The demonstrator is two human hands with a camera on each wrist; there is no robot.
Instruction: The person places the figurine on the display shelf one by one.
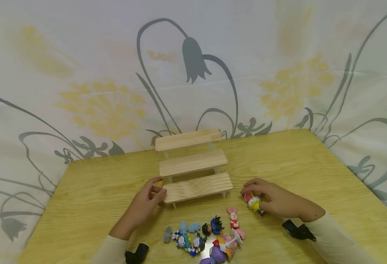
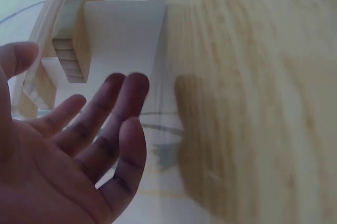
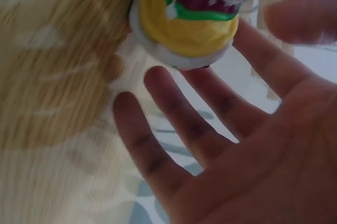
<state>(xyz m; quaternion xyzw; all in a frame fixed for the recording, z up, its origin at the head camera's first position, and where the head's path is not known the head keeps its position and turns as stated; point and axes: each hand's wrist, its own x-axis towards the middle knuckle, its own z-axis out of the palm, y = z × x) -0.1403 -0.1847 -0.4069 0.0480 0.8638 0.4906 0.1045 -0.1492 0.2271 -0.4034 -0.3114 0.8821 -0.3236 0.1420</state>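
My left hand (image 1: 145, 205) is beside the left end of the lowest step of a three-tier wooden display stand (image 1: 198, 187). In the left wrist view its fingers (image 2: 100, 124) are loosely bent, nothing between them. My right hand (image 1: 279, 201) arches over a small toy figurine (image 1: 254, 203) with yellow, white and red parts, to the right of the stand. The right wrist view shows the figurine's yellow and purple body (image 3: 195, 19) right at the index finger, its upper end out of frame. The other fingers (image 3: 158, 155) are nearly straight, and a gap separates the thumb (image 3: 303, 16) from the body.
Several more figurines lie in front of the stand: a pink rabbit-eared one (image 1: 233, 218), a dark-haired one in blue (image 1: 217, 224), a purple one (image 1: 217, 253) and small light-blue ones (image 1: 194, 227). The wood-grain table (image 1: 98, 190) meets a flower-patterned cloth (image 1: 114, 73) behind.
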